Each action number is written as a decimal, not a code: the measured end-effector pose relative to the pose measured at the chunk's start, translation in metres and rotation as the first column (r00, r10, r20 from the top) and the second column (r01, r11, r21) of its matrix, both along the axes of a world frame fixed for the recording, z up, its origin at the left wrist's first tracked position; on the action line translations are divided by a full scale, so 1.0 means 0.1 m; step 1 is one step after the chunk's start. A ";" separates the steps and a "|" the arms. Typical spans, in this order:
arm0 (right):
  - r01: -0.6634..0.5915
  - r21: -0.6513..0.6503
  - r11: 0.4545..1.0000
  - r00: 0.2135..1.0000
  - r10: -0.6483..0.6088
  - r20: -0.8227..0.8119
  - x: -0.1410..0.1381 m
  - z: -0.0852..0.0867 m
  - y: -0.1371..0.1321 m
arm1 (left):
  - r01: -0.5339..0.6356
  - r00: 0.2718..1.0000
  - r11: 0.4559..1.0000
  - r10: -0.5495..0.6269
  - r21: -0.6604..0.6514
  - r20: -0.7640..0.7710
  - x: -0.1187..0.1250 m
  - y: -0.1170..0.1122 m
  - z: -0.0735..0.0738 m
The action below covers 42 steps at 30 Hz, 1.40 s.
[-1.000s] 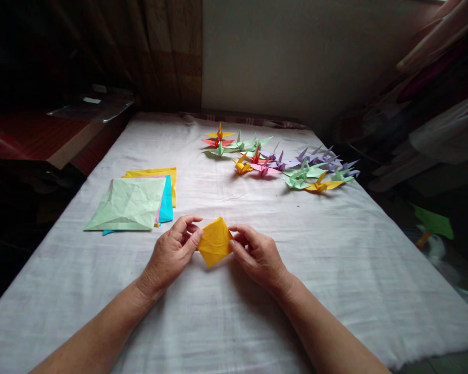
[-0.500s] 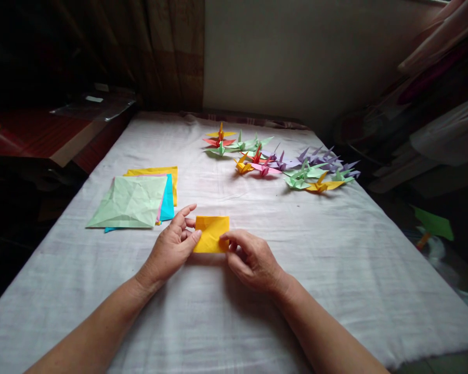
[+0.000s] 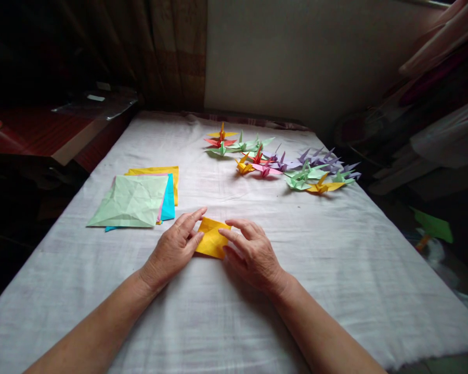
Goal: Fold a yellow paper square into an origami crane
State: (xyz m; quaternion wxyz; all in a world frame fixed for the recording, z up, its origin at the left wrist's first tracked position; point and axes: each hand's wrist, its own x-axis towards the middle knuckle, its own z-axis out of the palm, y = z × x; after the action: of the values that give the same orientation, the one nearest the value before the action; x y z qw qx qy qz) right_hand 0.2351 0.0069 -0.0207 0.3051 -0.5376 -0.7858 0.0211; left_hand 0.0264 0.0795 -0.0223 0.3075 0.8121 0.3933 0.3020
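A folded yellow-orange paper (image 3: 211, 239) lies flat on the white cloth-covered table (image 3: 335, 259), near the front middle. My left hand (image 3: 175, 248) rests on its left edge with fingers stretched out flat. From the right, my right hand (image 3: 251, 253) presses down on the paper with extended fingers, covering its right part. Neither hand lifts the paper.
A stack of flat sheets, pale green (image 3: 130, 201) on top with blue, pink and yellow beneath, lies to the left. Several finished paper cranes (image 3: 281, 163) in mixed colours sit at the far right. A dark wooden cabinet (image 3: 42, 137) stands left of the table.
The yellow paper, held up as a diamond between pinching fingers a second ago, was laid on the cloth. Both hands have now flattened out on top of it.
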 end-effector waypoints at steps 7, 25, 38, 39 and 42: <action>0.008 -0.146 0.989 0.994 -0.023 -0.107 0.00 -0.02 0.02 | 0.052 0.987 0.944 0.001 0.327 -0.159 0.03 0.08 -0.07; 0.060 -0.116 0.991 0.997 -0.064 -0.032 -0.03 -0.04 0.01 | 0.367 0.849 0.909 -0.240 0.199 -0.471 -0.11 -0.06 0.29; 0.008 -0.042 0.999 0.999 -0.010 -0.046 -0.05 -0.06 0.03 | 0.354 0.870 0.922 -0.265 0.155 -0.415 -0.15 0.00 0.27; 0.012 -0.043 0.999 0.999 -0.014 -0.050 -0.05 -0.06 0.03 | 0.354 0.874 0.922 -0.267 0.155 -0.405 -0.15 0.01 0.26; 0.015 -0.072 0.997 0.998 -0.020 -0.064 -0.06 -0.06 0.02 | 0.346 0.891 0.926 -0.275 0.149 -0.362 -0.16 0.04 0.23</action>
State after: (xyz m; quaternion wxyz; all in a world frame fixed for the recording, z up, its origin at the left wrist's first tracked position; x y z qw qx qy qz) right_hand 0.2294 0.0092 -0.0269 0.3112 -0.5541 -0.7694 0.0640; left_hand 0.0103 0.0835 0.0009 0.1936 0.9317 0.2702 0.1463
